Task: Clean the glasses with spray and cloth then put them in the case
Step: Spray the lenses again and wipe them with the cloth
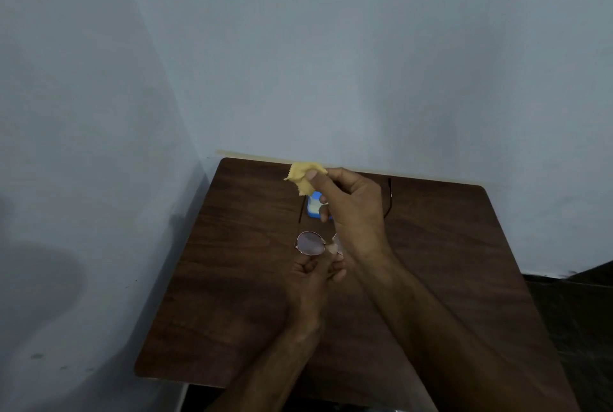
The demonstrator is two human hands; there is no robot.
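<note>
Round thin-rimmed glasses [310, 243] are held at the bridge by my left hand [315, 274] above the middle of the dark wooden table [232, 295]. Only the left lens shows fully; the other is mostly behind my right hand. My right hand [348, 209] is raised further back, pinching a crumpled yellow cloth [303, 176] between thumb and fingers. A small blue and white object [313, 206], perhaps the spray bottle, lies on the table beneath that hand, partly hidden. Around it a thin dark outline [390, 196] shows, possibly the case; I cannot tell.
The table stands in a corner, with pale walls at the back [331, 63] and on the left [83, 146]. Dark floor [577, 312] shows to the right of the table.
</note>
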